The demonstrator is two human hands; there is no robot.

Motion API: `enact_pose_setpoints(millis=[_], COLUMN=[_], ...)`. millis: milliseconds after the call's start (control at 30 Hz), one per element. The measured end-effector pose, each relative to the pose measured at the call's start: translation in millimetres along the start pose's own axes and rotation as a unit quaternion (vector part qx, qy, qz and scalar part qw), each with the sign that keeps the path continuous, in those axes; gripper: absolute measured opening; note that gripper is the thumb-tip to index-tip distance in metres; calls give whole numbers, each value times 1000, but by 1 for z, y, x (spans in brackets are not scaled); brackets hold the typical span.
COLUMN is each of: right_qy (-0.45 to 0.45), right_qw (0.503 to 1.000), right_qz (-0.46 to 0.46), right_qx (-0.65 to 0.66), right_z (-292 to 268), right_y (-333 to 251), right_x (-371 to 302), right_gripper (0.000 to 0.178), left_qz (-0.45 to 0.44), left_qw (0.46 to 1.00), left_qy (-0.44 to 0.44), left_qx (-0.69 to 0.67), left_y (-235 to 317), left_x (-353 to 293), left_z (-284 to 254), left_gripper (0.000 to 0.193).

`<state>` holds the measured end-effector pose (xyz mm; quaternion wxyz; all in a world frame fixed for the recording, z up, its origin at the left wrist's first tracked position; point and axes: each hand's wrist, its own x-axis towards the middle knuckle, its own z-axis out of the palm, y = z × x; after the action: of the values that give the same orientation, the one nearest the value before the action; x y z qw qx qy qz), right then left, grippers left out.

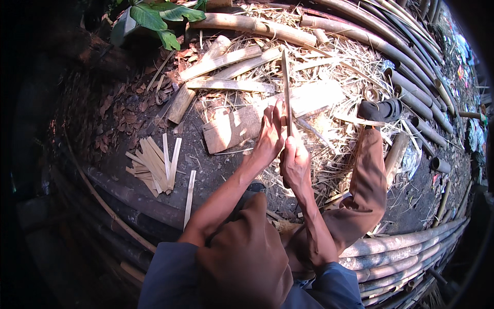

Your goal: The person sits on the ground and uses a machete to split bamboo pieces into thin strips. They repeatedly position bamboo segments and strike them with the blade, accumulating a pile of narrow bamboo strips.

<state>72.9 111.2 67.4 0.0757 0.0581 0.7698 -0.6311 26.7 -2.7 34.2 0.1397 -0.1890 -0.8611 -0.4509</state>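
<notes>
I have a long blade in the right hand, pointing away across the sunlit plank.
The right hand is clamped on its grip; pale strips lie in a pile on the ground off the plank's near left corner. The left hand is just beside the blade; I cannot tell whether it grips anything. Split bamboo pieces lie past the plank's far edge.

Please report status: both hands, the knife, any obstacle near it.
Right hand gripping long knife. Left hand beside blade, grip unclear. Wooden board below; split bamboo nearby.
</notes>
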Motion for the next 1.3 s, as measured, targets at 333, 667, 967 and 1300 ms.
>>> enact_pose_setpoints(millis=[333,667,967,1300], right_qy=[-10,-6,-5,-53], right_qw=[999,999,999,995], right_qz=[13,-8,-32,76], right_qx=[-41,-34,-42,-47], right_z=[-1,12,22,23], right_y=[12,35,58,78], right_x=[15,21,20,13], right_gripper=[51,58,61,62], left_qz=[-233,-308,-346,-302], left_qw=[969,950,937,941], left_qy=[-82,-56,-6,63], left_qx=[14,-23,-57,-140], left_y=[-16,-9,8,-1], left_x=[-80,-80,-55,-27], left_z=[-25,-36,-56,-54], left_gripper=[48,31,31,57])
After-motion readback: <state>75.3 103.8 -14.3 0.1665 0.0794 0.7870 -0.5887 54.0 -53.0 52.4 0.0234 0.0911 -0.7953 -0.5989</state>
